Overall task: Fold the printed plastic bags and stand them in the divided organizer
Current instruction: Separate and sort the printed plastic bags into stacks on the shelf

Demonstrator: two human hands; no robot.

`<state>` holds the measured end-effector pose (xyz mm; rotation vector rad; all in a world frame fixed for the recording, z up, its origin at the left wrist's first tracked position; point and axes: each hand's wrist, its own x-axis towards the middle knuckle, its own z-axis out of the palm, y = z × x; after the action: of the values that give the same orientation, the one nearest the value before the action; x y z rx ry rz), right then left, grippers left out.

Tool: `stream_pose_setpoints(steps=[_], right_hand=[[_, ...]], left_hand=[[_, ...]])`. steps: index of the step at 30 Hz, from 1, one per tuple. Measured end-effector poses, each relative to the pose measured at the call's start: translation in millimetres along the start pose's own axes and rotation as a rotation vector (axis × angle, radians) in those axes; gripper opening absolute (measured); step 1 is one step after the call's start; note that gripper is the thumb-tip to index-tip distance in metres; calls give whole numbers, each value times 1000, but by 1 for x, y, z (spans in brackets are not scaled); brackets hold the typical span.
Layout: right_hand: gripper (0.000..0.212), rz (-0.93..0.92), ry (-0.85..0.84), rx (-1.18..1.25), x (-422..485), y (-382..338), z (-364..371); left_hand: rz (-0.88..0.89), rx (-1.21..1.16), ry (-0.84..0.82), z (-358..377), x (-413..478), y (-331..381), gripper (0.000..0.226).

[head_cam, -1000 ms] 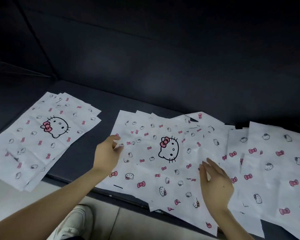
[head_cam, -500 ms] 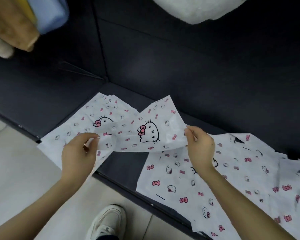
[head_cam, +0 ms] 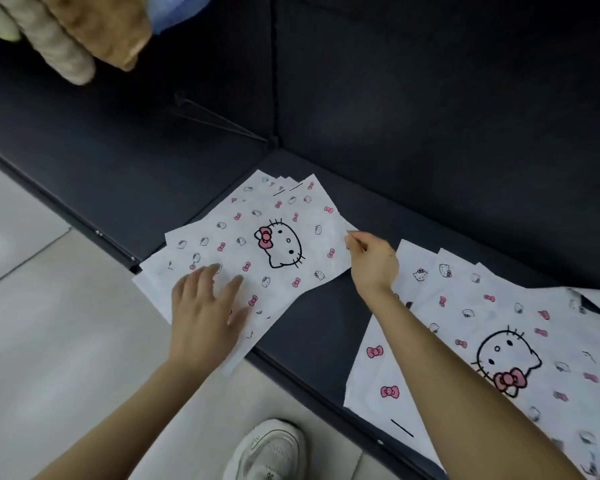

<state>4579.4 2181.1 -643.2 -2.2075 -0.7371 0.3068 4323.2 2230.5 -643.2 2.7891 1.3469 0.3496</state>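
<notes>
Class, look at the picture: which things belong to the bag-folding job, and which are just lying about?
Belongs to the job: top bag, pinched by the right hand and under the left hand; left pile beneath it; right spread of bags. The organizer is not in view.
Just lying about: beige plush things; blue soft item; white shoe.
</notes>
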Motion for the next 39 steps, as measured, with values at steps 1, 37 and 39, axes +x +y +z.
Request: stream_pose_setpoints(steps=[1, 37, 39], right_hand=[[26, 5, -4, -37, 2, 2, -3], [37, -88, 418, -307, -125, 169, -123], [34, -133, 437, -200, -124, 155, -125]], left_hand=[[51, 3, -88, 7, 4, 5, 44], [68, -662, -317, 47, 10, 215, 50], [25, -733, -309, 39, 12, 213, 48]])
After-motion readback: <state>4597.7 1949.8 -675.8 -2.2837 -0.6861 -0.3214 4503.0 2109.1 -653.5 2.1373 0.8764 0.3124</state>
